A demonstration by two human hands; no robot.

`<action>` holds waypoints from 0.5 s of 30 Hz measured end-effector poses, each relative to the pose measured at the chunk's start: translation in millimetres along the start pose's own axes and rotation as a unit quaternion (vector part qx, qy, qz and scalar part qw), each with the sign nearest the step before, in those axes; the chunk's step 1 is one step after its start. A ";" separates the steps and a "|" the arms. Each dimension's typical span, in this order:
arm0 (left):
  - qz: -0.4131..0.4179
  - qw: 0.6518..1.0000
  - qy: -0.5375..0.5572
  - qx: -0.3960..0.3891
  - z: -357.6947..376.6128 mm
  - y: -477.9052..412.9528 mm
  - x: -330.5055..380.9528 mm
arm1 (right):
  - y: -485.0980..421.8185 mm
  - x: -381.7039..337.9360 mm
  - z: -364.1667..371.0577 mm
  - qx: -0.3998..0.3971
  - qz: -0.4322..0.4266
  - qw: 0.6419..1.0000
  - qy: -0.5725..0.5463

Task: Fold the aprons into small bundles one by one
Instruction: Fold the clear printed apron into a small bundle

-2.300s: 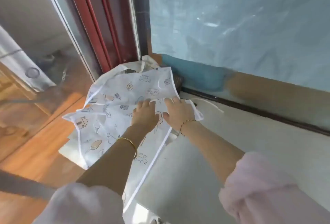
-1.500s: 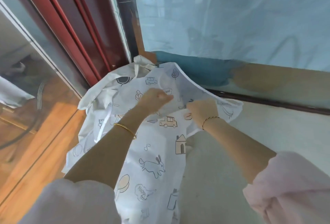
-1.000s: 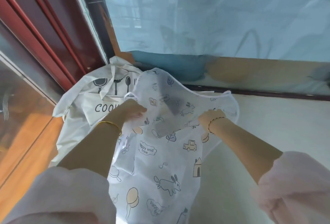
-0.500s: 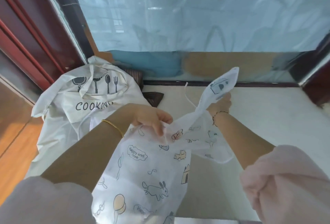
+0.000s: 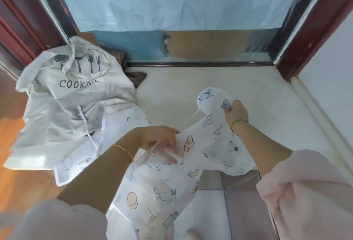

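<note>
While the pale window ledge (image 5: pixel 191 86) fills the middle of the frame, the cream COOKING apron (image 5: pixel 72 106) lies crumpled at upper left. The printed apron (image 5: pixel 162 186) — rabbits, balloons, leaves — hangs from your hands across the lower centre, its upper part lifted off the ledge. Your left grip (image 5: pixel 152 138), at centre, is closed on the top edge, fingers curled into the cloth. Your right grip (image 5: pixel 236 112), at centre right, is closed round a bunched corner held higher. A gold bangle (image 5: pixel 123 151) circles your left wrist.
</note>
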State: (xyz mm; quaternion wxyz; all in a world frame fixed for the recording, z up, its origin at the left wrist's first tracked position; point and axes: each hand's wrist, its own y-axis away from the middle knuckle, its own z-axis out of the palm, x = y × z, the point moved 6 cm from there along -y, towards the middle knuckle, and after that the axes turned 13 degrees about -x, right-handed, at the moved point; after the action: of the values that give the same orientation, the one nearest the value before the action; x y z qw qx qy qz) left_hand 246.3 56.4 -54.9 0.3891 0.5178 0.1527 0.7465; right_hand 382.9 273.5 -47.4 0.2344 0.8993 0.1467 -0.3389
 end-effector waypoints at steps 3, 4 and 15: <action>0.035 0.998 0.039 -0.042 35.8 -20.5 -19.3 | 20.4 19.5 -29.6 0.062 -0.021 0.997 0.047; 0.041 0.997 0.044 -0.050 47.3 -27.4 -25.7 | 28.3 21.4 -37.3 0.084 -0.030 0.995 0.052; -0.029 0.993 -0.072 -0.089 95.9 -35.3 -89.1 | 99.1 31.0 -23.2 0.078 -0.091 0.985 0.126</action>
State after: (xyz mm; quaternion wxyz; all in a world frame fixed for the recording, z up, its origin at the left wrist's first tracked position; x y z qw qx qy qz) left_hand 361.2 -3.3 -95.4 0.4650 0.5288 0.0727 0.7063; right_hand 459.9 204.9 -21.3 0.1112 0.9333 0.2293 -0.2529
